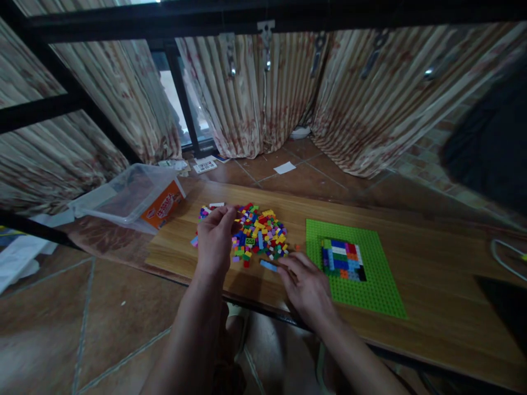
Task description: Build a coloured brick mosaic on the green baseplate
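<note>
A heap of small coloured bricks (261, 230) lies on a low wooden table (432, 285). My left hand (214, 238) rests at the heap's left edge, fingers curled in a pinch at the bricks; what they hold is too small to make out. My right hand (307, 285) lies on the table in front of the heap, fingers stretched toward a light blue brick (268, 265) and touching its end. To the right sits a green baseplate (370, 285) with a block of coloured bricks (343, 259) built on it.
A clear plastic tub (132, 195) with an orange label stands at the table's left end. Striped curtains (267, 88) hang behind, papers lie on the tiled floor (82, 307). A black metal frame (49, 104) crosses the upper left. A white cable (504, 255) lies far right.
</note>
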Motion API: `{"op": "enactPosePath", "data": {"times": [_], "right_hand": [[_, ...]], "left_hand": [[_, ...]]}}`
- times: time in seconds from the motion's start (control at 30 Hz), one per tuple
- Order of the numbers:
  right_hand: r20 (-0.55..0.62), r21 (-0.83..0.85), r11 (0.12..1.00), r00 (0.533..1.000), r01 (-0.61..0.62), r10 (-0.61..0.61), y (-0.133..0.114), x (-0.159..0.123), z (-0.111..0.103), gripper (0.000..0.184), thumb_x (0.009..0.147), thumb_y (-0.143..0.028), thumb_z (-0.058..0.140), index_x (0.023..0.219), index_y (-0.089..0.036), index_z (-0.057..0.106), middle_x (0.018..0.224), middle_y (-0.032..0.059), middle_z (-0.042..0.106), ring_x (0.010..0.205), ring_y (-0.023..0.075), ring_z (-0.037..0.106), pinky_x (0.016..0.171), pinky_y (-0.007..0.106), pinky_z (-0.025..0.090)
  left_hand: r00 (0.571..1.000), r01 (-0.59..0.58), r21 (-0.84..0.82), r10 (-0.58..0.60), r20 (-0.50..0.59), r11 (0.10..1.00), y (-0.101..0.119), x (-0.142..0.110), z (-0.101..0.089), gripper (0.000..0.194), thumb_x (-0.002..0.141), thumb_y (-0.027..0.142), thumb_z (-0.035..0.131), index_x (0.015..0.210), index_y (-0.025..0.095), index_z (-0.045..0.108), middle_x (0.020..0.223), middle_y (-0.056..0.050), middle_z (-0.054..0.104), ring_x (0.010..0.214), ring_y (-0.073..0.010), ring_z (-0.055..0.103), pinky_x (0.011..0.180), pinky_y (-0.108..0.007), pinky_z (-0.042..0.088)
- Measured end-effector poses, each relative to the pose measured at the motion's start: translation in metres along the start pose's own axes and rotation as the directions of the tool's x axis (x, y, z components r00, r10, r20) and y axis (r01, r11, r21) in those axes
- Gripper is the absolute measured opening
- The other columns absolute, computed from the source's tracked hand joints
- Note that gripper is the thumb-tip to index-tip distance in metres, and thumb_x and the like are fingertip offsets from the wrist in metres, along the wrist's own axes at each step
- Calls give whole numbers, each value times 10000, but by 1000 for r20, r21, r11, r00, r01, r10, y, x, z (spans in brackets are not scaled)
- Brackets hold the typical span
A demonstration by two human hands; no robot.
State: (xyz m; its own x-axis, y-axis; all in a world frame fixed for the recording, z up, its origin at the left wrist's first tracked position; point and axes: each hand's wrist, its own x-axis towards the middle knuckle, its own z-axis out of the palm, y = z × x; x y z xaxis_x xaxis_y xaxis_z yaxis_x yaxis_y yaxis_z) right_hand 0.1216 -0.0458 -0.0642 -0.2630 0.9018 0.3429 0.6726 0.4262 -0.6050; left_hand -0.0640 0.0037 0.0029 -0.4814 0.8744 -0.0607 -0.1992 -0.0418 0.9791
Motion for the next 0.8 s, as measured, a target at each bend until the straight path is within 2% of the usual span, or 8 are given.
{"op": "enactPosePath", "data": {"times": [0.13,0.27,0.4,0.5,0.63,0.73,0.8], "right_hand": [[-32,-31,999,999,-23,22,2,13,7,192,907,-261,532,1015,-212,683,1050,71,646,932,208,627,813,334,519],[-66,-87,995,997,46,-52,6,25,13,251,905,-289,534,1108,-237,672,1141,88,617,1034,252,575,900,413,490],[-23,-132,981,989,142,-146,6,34,22,329,900,-282,540,1216,-259,628,1295,91,557,1128,284,516,961,493,448],[27,-161,973,986,168,-165,3,39,30,370,898,-310,549,1260,-250,599,1396,96,494,1256,315,425,1026,539,395],[52,-171,970,985,173,-166,1,43,38,361,910,-330,540,1243,-208,606,1371,106,530,1295,316,389,1059,544,372],[7,-139,975,985,171,-172,5,44,38,286,918,-309,530,1147,-189,653,1257,106,603,1223,290,455,1036,506,407],[-42,-116,981,986,158,-163,8,43,36,237,924,-300,524,1070,-200,681,1174,96,637,1154,270,500,1000,479,437]], "left_hand": [[1000,9,-11,-9,1,1000,4,1,-6,234,669,342,712,785,141,679,704,11,625,543,-57,497,549,-182,400],[1000,-7,-5,6,-5,1000,6,3,-13,250,687,376,695,801,155,669,728,12,634,554,-64,504,570,-194,417],[1000,4,-60,-5,-12,998,7,5,-18,225,686,347,698,788,150,659,725,9,627,560,-62,505,568,-190,421],[1000,25,-115,-26,-11,993,8,6,-21,201,688,319,706,769,143,654,704,20,603,547,-50,489,559,-177,413],[999,32,-128,-35,-16,991,10,9,-26,195,682,307,710,758,140,647,711,15,602,547,-49,487,558,-173,411],[1000,17,-38,-18,-18,999,9,12,-34,217,711,340,675,797,141,658,727,-3,624,555,-68,499,560,-188,418],[1000,-29,167,27,16,986,7,15,-39,209,751,345,628,810,149,671,707,-11,630,566,-94,519,563,-207,424]]}}
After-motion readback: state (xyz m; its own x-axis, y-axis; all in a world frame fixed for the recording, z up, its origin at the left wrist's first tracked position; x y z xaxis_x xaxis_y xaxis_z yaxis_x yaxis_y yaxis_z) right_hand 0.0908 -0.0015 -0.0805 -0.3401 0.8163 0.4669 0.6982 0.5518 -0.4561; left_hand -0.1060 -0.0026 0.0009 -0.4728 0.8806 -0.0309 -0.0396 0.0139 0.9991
